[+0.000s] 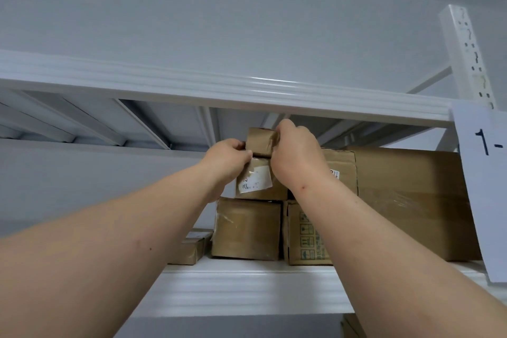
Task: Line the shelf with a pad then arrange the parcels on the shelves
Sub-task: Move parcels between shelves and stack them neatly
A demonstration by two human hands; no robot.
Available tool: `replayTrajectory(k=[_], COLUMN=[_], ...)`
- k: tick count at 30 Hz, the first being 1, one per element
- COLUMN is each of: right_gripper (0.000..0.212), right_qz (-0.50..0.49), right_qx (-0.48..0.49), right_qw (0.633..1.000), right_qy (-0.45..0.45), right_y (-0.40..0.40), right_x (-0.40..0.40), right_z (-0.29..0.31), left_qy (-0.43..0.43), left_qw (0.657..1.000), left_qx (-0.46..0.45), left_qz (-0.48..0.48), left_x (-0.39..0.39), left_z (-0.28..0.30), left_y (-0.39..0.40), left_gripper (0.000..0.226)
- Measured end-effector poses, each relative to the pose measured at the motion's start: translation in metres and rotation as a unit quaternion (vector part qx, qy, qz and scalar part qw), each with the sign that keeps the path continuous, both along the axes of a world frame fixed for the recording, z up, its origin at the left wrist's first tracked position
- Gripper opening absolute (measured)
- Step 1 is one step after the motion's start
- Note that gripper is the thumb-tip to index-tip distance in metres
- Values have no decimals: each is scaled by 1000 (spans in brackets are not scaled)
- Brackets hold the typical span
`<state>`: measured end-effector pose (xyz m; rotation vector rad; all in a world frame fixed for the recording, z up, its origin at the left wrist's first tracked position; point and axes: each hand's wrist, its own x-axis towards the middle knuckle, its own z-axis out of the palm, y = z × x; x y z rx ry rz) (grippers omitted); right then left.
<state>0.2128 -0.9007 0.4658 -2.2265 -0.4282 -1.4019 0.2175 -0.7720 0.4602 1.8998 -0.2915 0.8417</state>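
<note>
Both hands, left hand and right hand, are gripping a small parcel, seating it atop the stack near the shelf front edge. Several parcels are already sitting there; whether more are waiting is unclear.

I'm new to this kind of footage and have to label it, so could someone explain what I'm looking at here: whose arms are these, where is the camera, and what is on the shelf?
There is no machine. A person wears a camera on the head, so the one picture looks up along their own two arms at a white metal shelf. The left hand and right hand together grip a small taped parcel at the top of a stack. Under it sits a parcel with a white label, then two brown boxes side by side. A large carton stands to the right, and a flat parcel lies to the left. A paper sign marked "1-" hangs on the right.
</note>
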Motion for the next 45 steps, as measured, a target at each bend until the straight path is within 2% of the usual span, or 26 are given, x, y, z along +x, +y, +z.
replayTrajectory(k=[3, 11, 16, 20, 23, 25, 28, 31, 33, 35, 37, 41, 45], right_gripper=[28, 16, 10, 10, 11, 10, 10, 8, 9, 14, 13, 13, 31], right_qz=[25, 122, 203, 221, 245, 262, 283, 281, 276, 261, 223, 67, -48], right_qx=[29, 76, 75, 61, 64, 63, 47, 39, 44, 68, 99, 152, 179], right_qw=[999, 986, 972, 966, 958, 953, 950, 955, 959, 962, 964, 968, 941], right_qy=[-17, -89, -98, -115, -131, -138, -123, -84, -33, 30, 109, 186, 283], right_y=[-2, -7, 6, 22, 28, 29, 29, 24, 16, 7, -4, -32, -58], right_x=[1, -9, -29, -39, -48, -54, -63, -67, -68, -65, -57, -38, -31], right_z=[-4, -25, -67, -105, -132, -151, -181, -219, -249, -280, -311, -366, -391], left_qy=[-4, -15, -75, -103, -133, -153, -165, -184, -145, -40, 87, 272, 348], left_qw=[1000, 1000, 997, 991, 983, 976, 966, 960, 970, 985, 985, 950, 919], left_qx=[-1, -23, -20, 2, 21, 42, 76, 69, 39, -11, -69, -136, -182], left_qz=[-2, -13, 20, 86, 121, 150, 184, 200, 191, 167, 133, 69, 40], left_x=[5, -9, -24, -31, -51, -62, -83, -97, -100, -99, -98, -91, -77], left_z=[-2, -19, -57, -90, -116, -136, -173, -218, -252, -283, -312, -361, -382], left_y=[2, 10, 13, 14, 12, 15, 18, 24, 28, 29, 27, 20, 6], left_gripper=[18, 39, 31, 45, 26, 25, 33, 29, 26, 24, 29, 40, 48])
